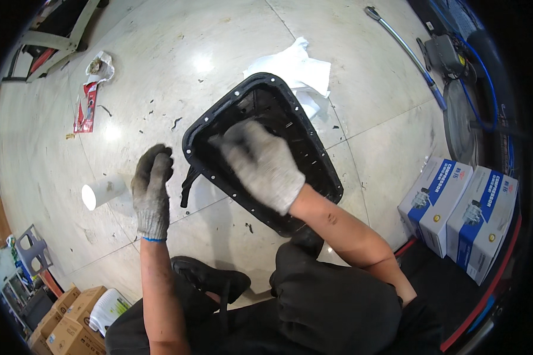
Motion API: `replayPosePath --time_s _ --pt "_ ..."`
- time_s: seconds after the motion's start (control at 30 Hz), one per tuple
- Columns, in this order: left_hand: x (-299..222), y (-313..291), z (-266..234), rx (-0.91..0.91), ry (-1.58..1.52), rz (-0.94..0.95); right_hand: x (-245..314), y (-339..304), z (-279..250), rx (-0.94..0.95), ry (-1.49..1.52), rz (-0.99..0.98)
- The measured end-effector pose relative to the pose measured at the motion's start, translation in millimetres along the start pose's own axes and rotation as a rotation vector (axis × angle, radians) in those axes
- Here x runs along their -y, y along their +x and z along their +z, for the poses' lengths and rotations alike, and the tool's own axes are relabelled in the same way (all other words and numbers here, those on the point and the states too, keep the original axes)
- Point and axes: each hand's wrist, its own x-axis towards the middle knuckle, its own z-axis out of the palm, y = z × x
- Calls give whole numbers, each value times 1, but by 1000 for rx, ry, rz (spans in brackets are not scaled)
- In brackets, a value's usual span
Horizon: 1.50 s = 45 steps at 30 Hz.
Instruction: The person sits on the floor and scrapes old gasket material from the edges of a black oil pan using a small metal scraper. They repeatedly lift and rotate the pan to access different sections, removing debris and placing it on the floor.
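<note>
A black oil pan [331,171], its flange lined with bolt holes, lies tilted on the floor in front of me. My right hand [260,163], in a grey-white knitted glove, reaches over the pan's hollow. Motion smears its fingers, so its grip and anything in it cannot be made out. To the left of the pan, my left hand [152,186] is raised in a matching glove with darkened fingertips. Its fingers are loosely bent, and nothing shows in them. Beside that hand a white paper roll [103,192] lies on its side.
Crumpled white paper [296,65] lies behind the pan. A red-backed package [86,109] is at left, a long wrench [405,53] at far right. Two blue-white boxes [479,222] stand right; cardboard boxes [77,325] stand lower left. Dark scraps dot the floor.
</note>
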Motion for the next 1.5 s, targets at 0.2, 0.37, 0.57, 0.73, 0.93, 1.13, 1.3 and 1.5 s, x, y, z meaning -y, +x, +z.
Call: replayPosePath --time_s 0.2,0.37,0.57,0.73,0.93,1.13,1.3,1.5 --pt "-35 13 22 173 128 36 1 11 0 -103 14 -19" --pt "-43 18 23 274 188 48 4 21 -2 -69 -227 -134" --pt "-59 31 27 359 290 133 24 45 -31 165 -337 -150" --pt "-49 29 48 369 318 111 39 66 -39 222 -618 -243" --pt "-25 20 80 97 102 34 51 88 -43 359 -682 -267" --pt "-24 23 88 50 125 25 71 108 -38 526 -756 -282" --pt "-19 27 81 72 202 151 74 110 -31 550 -784 -312" --pt "-26 23 87 74 129 -16 58 110 -52 489 -703 -311"
